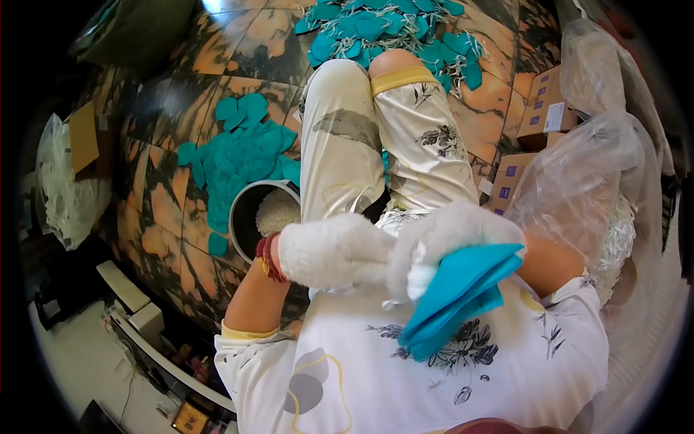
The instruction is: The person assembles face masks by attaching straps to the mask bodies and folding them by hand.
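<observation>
- My right hand, in a fuzzy white glove, grasps the folded teal cloth, right of the bucket and above my shirt, probably to keep its thin, pointed layers together.
- My left hand, gloved too, meets the right; its fingertips are hidden, so I cannot tell whether they grip.
- White grains sit in the round bucket, seemingly stood by my leg for easy reach.
- Beyond the bucket, flat teal pieces pile on glossy tile; farther off, a stringed heap.

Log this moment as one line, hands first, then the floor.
right hand: gloved, holding teal cloth | left hand: gloved, against right hand | floor: bucket with white bits beside teal pile | beyond knees: stringed teal heap
</observation>
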The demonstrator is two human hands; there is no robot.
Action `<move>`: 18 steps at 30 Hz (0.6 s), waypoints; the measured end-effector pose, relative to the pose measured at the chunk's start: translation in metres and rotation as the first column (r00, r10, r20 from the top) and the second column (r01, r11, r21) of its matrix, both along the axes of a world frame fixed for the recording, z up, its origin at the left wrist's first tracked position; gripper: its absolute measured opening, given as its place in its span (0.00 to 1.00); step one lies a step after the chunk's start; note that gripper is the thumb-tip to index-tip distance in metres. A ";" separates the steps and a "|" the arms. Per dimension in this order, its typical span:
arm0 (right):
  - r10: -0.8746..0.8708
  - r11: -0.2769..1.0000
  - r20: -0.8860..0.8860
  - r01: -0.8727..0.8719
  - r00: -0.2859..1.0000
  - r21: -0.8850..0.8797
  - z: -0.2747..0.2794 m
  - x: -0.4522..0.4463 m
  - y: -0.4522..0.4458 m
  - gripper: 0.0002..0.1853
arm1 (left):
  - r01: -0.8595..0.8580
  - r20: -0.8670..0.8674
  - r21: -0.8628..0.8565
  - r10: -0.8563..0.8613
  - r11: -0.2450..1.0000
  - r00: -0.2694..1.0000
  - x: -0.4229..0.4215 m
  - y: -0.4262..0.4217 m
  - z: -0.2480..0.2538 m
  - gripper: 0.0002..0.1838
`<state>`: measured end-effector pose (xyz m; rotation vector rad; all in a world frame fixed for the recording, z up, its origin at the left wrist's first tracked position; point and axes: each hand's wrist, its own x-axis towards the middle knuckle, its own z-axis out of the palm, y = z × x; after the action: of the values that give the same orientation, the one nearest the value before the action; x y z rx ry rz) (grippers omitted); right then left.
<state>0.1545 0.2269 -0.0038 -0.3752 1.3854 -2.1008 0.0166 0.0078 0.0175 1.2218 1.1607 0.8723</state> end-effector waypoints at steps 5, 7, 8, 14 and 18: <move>0.135 0.924 -0.391 0.027 0.911 0.382 0.028 0.021 0.018 0.21 | -0.045 -0.407 0.332 0.186 0.942 0.894 0.017 -0.055 -0.024 0.13; -0.004 0.927 -0.315 0.122 0.949 0.355 0.018 0.036 0.061 0.24 | 0.135 -0.631 0.252 0.057 0.958 0.773 -0.016 -0.093 -0.021 0.07; -0.211 0.930 -0.270 0.278 0.939 0.242 0.007 0.050 0.084 0.23 | -0.234 -0.426 -0.110 0.167 0.966 0.889 -0.030 -0.130 -0.029 0.07; -0.682 0.627 -0.172 0.689 0.711 0.364 0.029 0.002 0.042 0.15 | -0.808 -0.439 -0.424 0.687 0.410 0.579 -0.025 -0.193 -0.185 0.12; -0.692 0.681 -0.130 0.703 0.710 0.205 0.005 -0.035 0.004 0.17 | -0.804 -0.871 -0.347 0.152 0.483 0.468 -0.016 -0.167 -0.181 0.38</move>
<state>0.1195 0.2309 0.0011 0.2804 2.0166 -2.4561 0.0009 -0.1588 -0.1633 0.4189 2.4298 0.1430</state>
